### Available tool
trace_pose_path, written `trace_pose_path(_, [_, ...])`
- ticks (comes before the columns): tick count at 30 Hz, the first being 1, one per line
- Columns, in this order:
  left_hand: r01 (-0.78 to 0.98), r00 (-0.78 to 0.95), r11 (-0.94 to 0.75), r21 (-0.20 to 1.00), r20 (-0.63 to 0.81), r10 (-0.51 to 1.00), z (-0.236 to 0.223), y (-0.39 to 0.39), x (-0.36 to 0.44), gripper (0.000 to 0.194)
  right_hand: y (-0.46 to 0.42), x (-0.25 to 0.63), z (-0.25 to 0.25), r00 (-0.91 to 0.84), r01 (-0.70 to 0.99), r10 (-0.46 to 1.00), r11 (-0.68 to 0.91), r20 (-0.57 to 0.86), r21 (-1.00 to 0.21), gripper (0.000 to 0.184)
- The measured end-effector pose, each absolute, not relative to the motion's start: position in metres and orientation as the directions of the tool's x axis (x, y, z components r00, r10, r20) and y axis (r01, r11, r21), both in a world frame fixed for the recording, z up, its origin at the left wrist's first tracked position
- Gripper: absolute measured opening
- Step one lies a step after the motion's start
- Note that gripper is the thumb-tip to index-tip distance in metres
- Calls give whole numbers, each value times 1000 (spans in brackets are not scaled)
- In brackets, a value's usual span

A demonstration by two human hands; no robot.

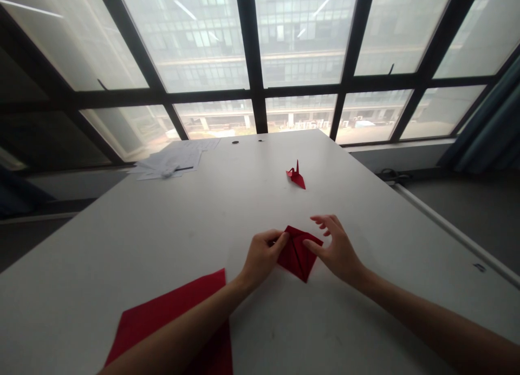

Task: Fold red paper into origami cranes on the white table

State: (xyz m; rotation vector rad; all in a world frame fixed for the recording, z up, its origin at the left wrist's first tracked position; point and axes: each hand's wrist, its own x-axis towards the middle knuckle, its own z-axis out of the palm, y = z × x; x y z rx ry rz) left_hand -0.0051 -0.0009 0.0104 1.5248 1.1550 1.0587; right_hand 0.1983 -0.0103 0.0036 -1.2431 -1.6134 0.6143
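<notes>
A small piece of folded red paper (299, 256), kite-shaped with a crease line down its middle, is between my hands just over the table. My left hand (264, 253) pinches its left edge between thumb and curled fingers. On the right side, my right hand (335, 250) has its fingers spread apart from the thumb, and the thumb tip lies on or just over the paper's face. Beyond the hands stands a finished red paper crane (296, 175). Under my left forearm lies a larger red paper sheet (174, 304), partly covered by the arm.
The white table (195, 212) reaches toward the windows. Loose white papers (174, 158) with a dark pen-like item (184, 168) lie at its far left. A small dark mark (479, 267) shows near the right edge. Blue curtains (487, 115) hang at the right.
</notes>
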Motion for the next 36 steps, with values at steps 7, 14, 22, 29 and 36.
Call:
trace_pose_path(7, [-107,61,81,991,-75,995,9,5,-7,42,-19,192,8,-225,694,800,532,557,-485,12])
trace_pose_path(14, [-194,113,41,980,-19,993,10,2,-7,38,-16,192,7,-249,690,861,479,443,-543,13])
trace_pose_path(22, [92,89,-211,973,203,975,1,3,-5,18,-19,192,9,-214,709,857,467,469,-529,40])
trace_pose_path(29, [283,217,-267,921,210,953,2,6,-8,32,-7,199,-1,-221,689,894,426,390,-586,19])
trace_pose_path(36, [656,299,-467,593,364,882,-6,5,-13,47,9,211,-11,-46,469,978,200,202,-860,40])
